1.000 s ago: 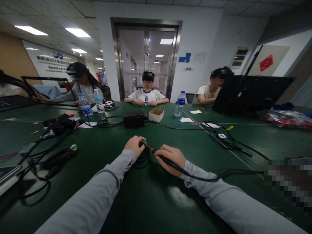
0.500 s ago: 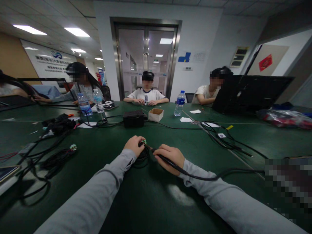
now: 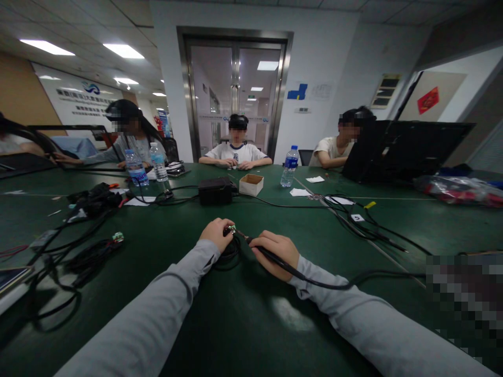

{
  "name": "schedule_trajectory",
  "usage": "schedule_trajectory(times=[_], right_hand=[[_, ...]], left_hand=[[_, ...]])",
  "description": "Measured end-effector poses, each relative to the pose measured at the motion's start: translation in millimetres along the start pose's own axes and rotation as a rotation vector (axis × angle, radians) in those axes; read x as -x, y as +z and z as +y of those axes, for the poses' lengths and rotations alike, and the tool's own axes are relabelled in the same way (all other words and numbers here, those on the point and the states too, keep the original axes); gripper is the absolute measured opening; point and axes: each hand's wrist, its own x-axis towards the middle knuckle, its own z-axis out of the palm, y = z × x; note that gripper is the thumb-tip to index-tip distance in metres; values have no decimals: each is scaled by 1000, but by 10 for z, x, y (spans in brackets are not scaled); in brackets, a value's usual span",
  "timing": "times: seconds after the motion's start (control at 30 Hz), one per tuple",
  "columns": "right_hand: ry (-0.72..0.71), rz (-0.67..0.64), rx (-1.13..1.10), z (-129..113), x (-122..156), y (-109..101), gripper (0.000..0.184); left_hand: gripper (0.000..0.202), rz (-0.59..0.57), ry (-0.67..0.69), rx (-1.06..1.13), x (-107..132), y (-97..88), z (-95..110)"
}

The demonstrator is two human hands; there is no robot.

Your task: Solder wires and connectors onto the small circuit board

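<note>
My left hand is closed on a small green circuit board, pinched at the fingertips above the dark green table. A coil of black cable lies under and beside those fingers. In my right hand is a soldering iron, its black handle gripped like a pen and its cord running back over the forearm to the right. The iron's thin metal tip points left at the board; whether it touches cannot be made out. My fingers partly hide the board.
Beyond my hands stand a black box, a small open carton and a water bottle. Tangled black cables lie at left, with another green board. More cables cross the right side. Several people sit around the table.
My right hand has shifted very slightly to the right with the soldering iron, so its tip sits a little farther from my left fingers. My left hand stays put.
</note>
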Motion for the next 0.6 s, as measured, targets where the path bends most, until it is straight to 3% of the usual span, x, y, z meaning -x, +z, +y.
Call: schedule_trajectory(times=[0.6], right_hand=[[-31,-3,-22,-6,-6,2,15]], left_hand=[[26,-2,2,3,-2,2,0]])
